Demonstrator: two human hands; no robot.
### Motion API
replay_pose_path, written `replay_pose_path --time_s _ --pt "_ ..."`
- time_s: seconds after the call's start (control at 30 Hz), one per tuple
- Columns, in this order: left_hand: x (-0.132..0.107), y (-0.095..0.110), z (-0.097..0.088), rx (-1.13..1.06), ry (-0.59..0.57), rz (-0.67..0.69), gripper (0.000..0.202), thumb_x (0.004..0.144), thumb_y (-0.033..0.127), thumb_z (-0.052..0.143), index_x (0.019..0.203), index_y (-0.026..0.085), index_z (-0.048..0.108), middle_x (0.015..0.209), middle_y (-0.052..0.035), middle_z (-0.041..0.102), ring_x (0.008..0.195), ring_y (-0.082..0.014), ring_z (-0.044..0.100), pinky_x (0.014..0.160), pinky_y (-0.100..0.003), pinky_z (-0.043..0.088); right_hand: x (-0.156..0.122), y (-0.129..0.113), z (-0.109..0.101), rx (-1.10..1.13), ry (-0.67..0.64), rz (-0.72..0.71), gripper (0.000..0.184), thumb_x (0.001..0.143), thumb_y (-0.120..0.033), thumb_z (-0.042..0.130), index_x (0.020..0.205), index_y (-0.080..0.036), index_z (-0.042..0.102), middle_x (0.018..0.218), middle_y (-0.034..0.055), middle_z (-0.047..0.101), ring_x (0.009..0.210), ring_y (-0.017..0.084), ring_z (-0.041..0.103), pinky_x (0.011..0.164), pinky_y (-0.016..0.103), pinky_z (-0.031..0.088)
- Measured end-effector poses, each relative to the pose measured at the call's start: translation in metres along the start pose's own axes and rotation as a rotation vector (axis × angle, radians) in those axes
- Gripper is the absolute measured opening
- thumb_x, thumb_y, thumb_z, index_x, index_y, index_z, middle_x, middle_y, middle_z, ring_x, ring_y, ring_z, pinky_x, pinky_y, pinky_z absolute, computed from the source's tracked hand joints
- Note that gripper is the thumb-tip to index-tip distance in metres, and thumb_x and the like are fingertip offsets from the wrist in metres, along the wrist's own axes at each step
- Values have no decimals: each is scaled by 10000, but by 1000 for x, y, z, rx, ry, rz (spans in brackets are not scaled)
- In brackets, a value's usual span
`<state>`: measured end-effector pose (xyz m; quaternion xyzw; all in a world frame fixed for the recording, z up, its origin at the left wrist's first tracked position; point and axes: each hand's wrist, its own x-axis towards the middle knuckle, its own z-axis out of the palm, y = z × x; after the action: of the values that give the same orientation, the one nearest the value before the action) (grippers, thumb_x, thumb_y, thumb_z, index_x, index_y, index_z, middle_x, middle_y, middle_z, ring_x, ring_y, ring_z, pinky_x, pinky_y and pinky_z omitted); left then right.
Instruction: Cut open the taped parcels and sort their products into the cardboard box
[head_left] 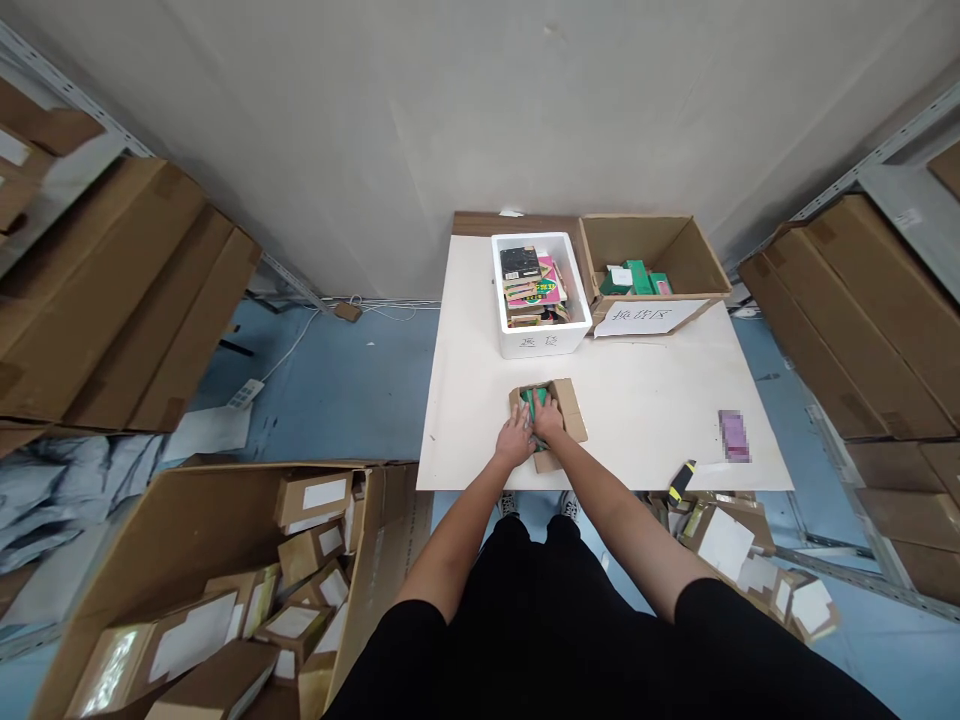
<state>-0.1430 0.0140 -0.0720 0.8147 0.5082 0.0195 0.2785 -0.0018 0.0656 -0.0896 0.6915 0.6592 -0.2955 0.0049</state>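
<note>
Our left hand (514, 437), right hand (550, 417) part-open on green packet (535, 398) in small box (571, 410); whether gripping, we can't tell. Packet at left's one o'clock, right's eleven.

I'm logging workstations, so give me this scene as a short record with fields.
Left hand: at the small open box, beside green contents
Right hand: reaching into the same box
Table's far side: white bin, left; larger cardboard box, right
Table's near edge, right: black-and-yellow tool
Unclear: pixelated purple item
</note>
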Motion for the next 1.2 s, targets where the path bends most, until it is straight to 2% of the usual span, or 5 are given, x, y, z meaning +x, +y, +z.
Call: replay_pose_path --time_s 0.43,0.67,0.83,1.1,1.2 --pt "-2 3 1 -63 -88 -152 583 934 277 645 1512 223 599 1836 -87 88 1608 -494 289 1094 -604 563 -12 -7 2 59 115 -28 978 902 -190 660 1753 -295 189 1800 195 170 1423 370 564 1069 462 534" --pt "-3 11 -9 -112 95 -14 365 934 228 653 1295 228 711 1821 -69 188 1475 -385 525 1113 -531 567 -33 -9 -26 -3 206 79 1000 896 -152 662 1751 -334 177 1805 167 157 1439 364 551 1087 436 518" --pt "-8 12 0 -333 298 -196 607 1040 334 531 1627 207 443 1728 -192 383 1431 -322 596 1091 -445 572 -31 -5 -33 -11 154 84 1027 893 -180 697 1757 -297 154 1788 215 175 1400 377 589 1063 442 537" --pt "-7 21 3 -197 152 -375 678 1033 324 523 1690 238 378 1816 -145 178 1400 -334 606 1066 -437 575 -37 -9 -9 -91 53 134 1072 953 -232 661 1761 -316 -38 1770 209 227 1441 360 555 1096 439 518" --pt "-8 25 -1 -45 209 -258 636 1019 261 524 1652 249 455 1761 -133 342 1532 -373 440 1160 -511 496 -36 -7 -11 -96 36 122 977 1017 -292 583 1761 -309 -51 1794 203 160 1405 352 593 1098 437 521"
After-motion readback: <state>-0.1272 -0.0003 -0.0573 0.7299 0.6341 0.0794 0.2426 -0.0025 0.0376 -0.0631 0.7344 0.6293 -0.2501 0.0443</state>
